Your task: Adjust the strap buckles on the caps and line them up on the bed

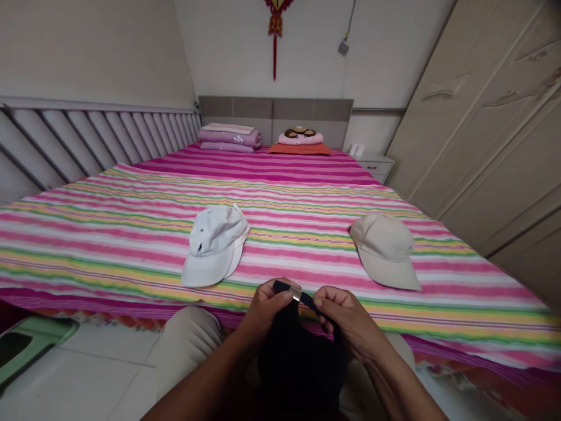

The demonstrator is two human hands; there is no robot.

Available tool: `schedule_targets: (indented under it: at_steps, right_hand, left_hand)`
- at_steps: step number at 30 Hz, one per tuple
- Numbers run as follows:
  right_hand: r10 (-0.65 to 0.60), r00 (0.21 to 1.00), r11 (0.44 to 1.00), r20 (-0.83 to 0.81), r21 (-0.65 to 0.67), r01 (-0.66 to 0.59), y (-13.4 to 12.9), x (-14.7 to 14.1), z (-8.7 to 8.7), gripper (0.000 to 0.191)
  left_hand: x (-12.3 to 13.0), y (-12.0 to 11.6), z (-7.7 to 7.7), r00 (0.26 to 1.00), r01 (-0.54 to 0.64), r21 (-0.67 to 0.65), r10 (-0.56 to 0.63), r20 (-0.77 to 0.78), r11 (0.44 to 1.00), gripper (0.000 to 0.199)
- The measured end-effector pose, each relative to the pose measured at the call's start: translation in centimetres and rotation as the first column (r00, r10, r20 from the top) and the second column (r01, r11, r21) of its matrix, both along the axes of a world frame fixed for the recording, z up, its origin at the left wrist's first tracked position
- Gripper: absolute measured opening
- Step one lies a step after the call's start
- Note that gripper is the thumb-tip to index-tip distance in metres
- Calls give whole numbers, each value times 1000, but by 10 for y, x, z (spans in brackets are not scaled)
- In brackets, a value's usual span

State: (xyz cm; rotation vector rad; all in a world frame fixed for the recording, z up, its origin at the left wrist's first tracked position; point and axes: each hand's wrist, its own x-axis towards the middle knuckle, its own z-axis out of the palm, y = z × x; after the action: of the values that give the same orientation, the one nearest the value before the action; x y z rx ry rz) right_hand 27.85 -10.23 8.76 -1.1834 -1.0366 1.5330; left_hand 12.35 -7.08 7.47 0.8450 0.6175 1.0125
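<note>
A black cap [302, 362] hangs between my hands above my lap, its dark strap stretched across the top with a silver metal buckle [295, 293] on it. My left hand [268, 305] pinches the strap beside the buckle. Right of the buckle, my right hand [340, 313] grips the strap between thumb and fingers. White caps [214, 242], seemingly one stacked in another, lie on the striped bed sheet to the left. A beige cap [385, 248] rests on the sheet to the right, its brim toward me.
The bed [289, 202] stretches ahead to folded purple bedding [230, 139] and a pink and orange pile [300, 142]. A metal railing [100, 137] runs along the left. A green stool [39, 342] stands at the lower left; wardrobe doors [477, 111] line the right.
</note>
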Motion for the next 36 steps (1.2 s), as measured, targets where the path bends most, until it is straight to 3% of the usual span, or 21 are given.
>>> schedule_targets:
  at_steps: [12, 20, 27, 31, 36]
  right_hand:
    - [13, 997, 1000, -76, 0, -13, -1, -4, 6, 25]
    - [8, 998, 1000, -70, -12, -9, -2, -10, 8, 27]
    - [36, 985, 999, -167, -1, -36, -3, -12, 7, 28]
    - [93, 980, 995, -177, -17, -97, -2, -9, 7, 26]
    - [61, 981, 997, -182, -35, -68, 0, -9, 6, 24]
  left_hand:
    - [0, 3, -5, 994, -18, 234, 43, -101, 972, 16]
    - [2, 1, -4, 992, -27, 197, 50, -113, 980, 21]
    - [1, 1, -4, 994, -33, 164, 49, -96, 986, 22]
    - [-1, 2, -7, 996, -26, 100, 34, -78, 995, 22]
    - [0, 2, -7, 997, 22, 100, -15, -71, 995, 21]
